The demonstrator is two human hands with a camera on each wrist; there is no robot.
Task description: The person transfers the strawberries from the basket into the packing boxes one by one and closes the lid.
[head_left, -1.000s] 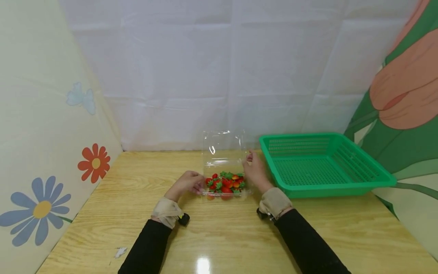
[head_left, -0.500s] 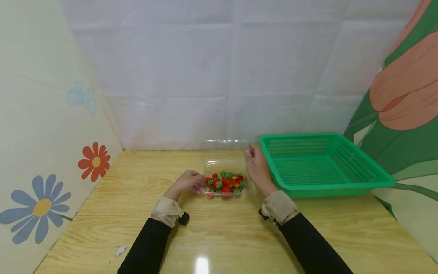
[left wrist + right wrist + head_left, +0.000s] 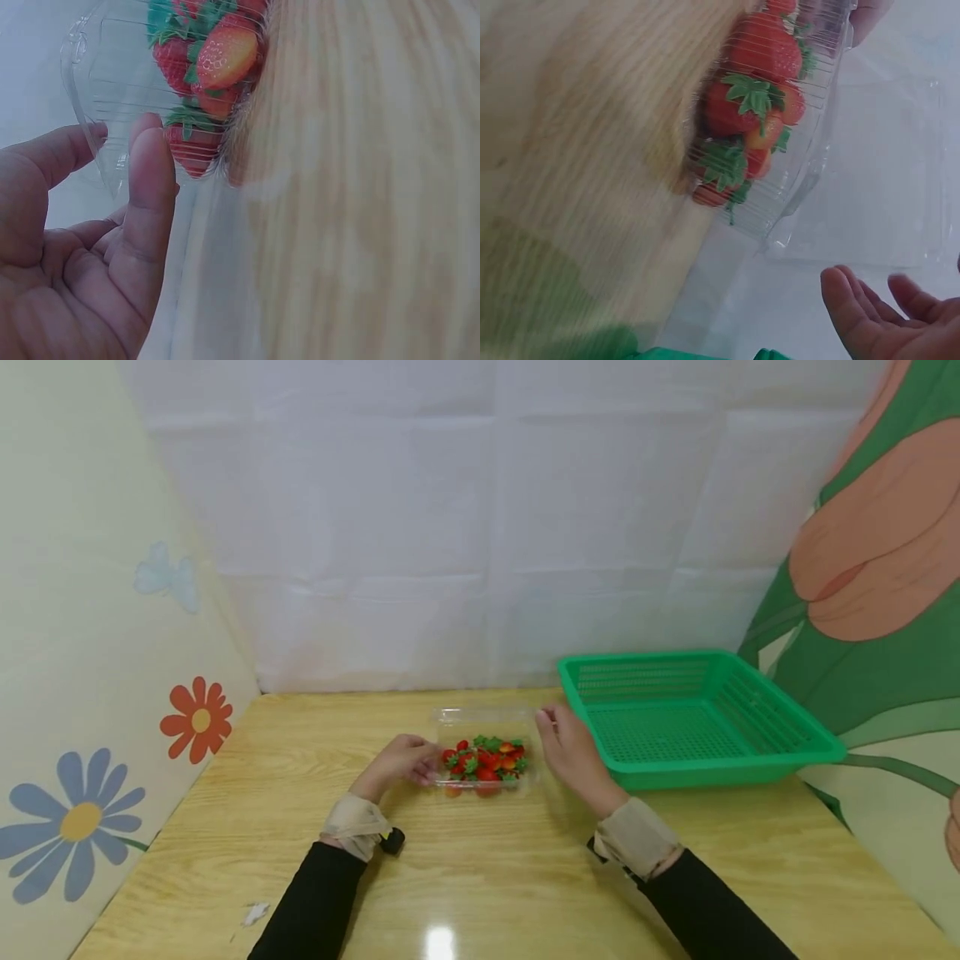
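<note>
A clear plastic clamshell box (image 3: 480, 718) with several red strawberries (image 3: 486, 763) in it stands on the table. Its transparent lid (image 3: 877, 172) shows swung back in the right wrist view; in the head view it is hard to make out. My left hand (image 3: 405, 760) holds the box's left side, the rim between thumb and fingers (image 3: 148, 187) in the left wrist view. Just right of the box is my right hand (image 3: 570, 747), holding nothing. In the right wrist view its fingers (image 3: 844, 300) are loosely bent, apart from the lid.
A green perforated basket (image 3: 720, 772) stands right of the box, close to my right hand. Behind the wooden table (image 3: 450, 877) hangs a white sheet (image 3: 375, 527). Flower-printed panels flank both sides.
The lid, upright at first with my right fingers at its edge, has swung back and down. My right hand has come away from it. My left hand stays at the box.
</note>
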